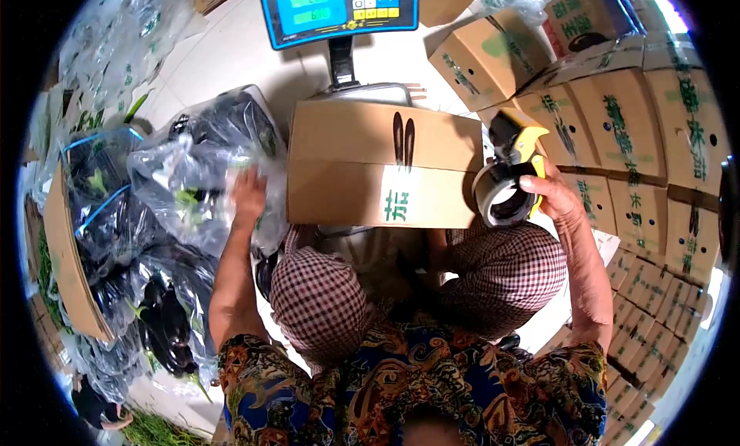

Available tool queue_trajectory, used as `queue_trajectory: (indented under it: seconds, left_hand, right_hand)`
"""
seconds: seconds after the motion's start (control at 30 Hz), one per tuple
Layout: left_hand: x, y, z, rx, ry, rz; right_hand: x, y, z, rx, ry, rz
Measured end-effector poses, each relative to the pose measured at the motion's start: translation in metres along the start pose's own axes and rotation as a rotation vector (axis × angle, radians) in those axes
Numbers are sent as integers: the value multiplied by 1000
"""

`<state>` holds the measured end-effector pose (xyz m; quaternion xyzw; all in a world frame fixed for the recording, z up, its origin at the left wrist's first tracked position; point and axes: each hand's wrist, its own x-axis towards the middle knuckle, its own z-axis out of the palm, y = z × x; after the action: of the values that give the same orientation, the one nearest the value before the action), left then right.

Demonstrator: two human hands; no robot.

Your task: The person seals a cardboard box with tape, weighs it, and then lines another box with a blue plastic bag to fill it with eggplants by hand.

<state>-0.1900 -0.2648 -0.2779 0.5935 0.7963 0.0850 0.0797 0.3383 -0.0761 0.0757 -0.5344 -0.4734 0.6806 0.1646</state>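
Note:
A closed cardboard box point(347, 149) with a dark eggplant print and green lettering lies in front of me on a scale's metal platform point(385, 94). My right hand point(551, 191) grips a yellow and black tape dispenser point(518, 134), whose tape roll touches the box's right end. To the left of the box, my left hand point(248, 191) is somewhat blurred, over a clear plastic bag point(181, 203) of dark eggplants. Its fingers point up and away from me, and their exact spread is smeared by motion.
The scale's blue display point(339, 10) stands beyond the box. Stacked cartons point(617, 122) fill the right side. More bagged eggplants point(166, 323) and an upright cardboard panel point(69, 253) are at left. Green stalks point(158, 430) lie at lower left.

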Motion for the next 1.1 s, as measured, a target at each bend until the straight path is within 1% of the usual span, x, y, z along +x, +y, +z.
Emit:
queue_trajectory:
  seconds: [0.03, 0.07, 0.1, 0.13, 0.17, 0.27, 0.3, 0.33, 0.37, 0.4, 0.43, 0.47, 0.5, 0.57, 0.6, 0.63, 0.7, 0.73, 0.77, 0.83, 0.87, 0.97, 1.0, 1.07, 1.1]
  left_hand:
    - [-22, -33, 2, 241, -516, 62]
    - [-79, -78, 20, 56, -339, 97]
    - [-114, -97, 16, -36, -212, 199]
    - [-135, -93, 3, 14, -200, 176]
    - [-140, -87, -18, 66, -190, 152]
    - [-107, -74, -58, 60, -825, -131]
    - [-87, -55, -85, 107, -758, -155]
    - [-64, -26, -119, 155, -692, -177]
    - [-47, -9, -133, 202, -624, -200]
    - [-29, 11, -152, 80, -438, -259]
    - [-8, 39, -177, -287, -202, -324]
    - [10, 70, -200, -610, -39, -333]
    - [26, 105, -223, -869, 69, -292]
    - [49, 173, -276, -1004, 10, -165]
    - [55, 201, -292, -1102, -61, -73]
    - [59, 225, -302, -1196, -129, 18]
    - [69, 264, -310, -1353, -384, 141]
    - [73, 280, -307, -1455, -521, 120]
    - [75, 293, -304, -1556, -660, 96]
    - [72, 316, -307, -1549, -735, 68]
    - [71, 323, -309, -1545, -774, 52]
    - [69, 332, -306, -1598, -751, 27]
    - [73, 332, -299, -1679, -765, 27]
    - [70, 325, -293, -1737, -645, 24]
    - [68, 321, -297, -1762, -583, 17]
  right_hand:
    - [-5, -7, 3, 79, -7, 1]
    - [-3, 4, -9, 107, 34, -28]
    - [-2, 7, -14, 142, 71, -44]
    - [0, 11, -22, 168, 89, -46]
    - [3, 15, -30, 197, 105, -45]
    - [22, 34, -46, 282, 187, 9]
    - [25, 41, -50, 284, 220, 24]
    - [28, 41, -40, 292, 310, 14]
    - [29, 46, -43, 259, 303, 8]
    - [29, 45, -40, 224, 320, -20]
    - [28, 41, -35, 187, 335, -46]
    - [26, 36, -33, 131, 351, -64]
    - [22, 26, -26, 89, 343, -119]
    - [12, -4, -3, -5, 287, -246]
    - [5, -20, 9, -76, 253, -283]
    - [-2, -31, 13, -235, 250, -281]
    - [-11, -54, 35, -332, 205, -281]
    - [-9, -55, 41, -344, 173, -357]
    - [-10, -56, 50, -336, 168, -368]
    - [-6, -54, 56, -465, 169, -477]
    - [-6, -56, 61, -521, 169, -489]
    - [-4, -62, 75, -670, 165, -534]
    - [-3, -64, 80, -716, 162, -551]
    - [-1, -71, 90, -780, 157, -598]
    - [0, -73, 95, -784, 168, -587]
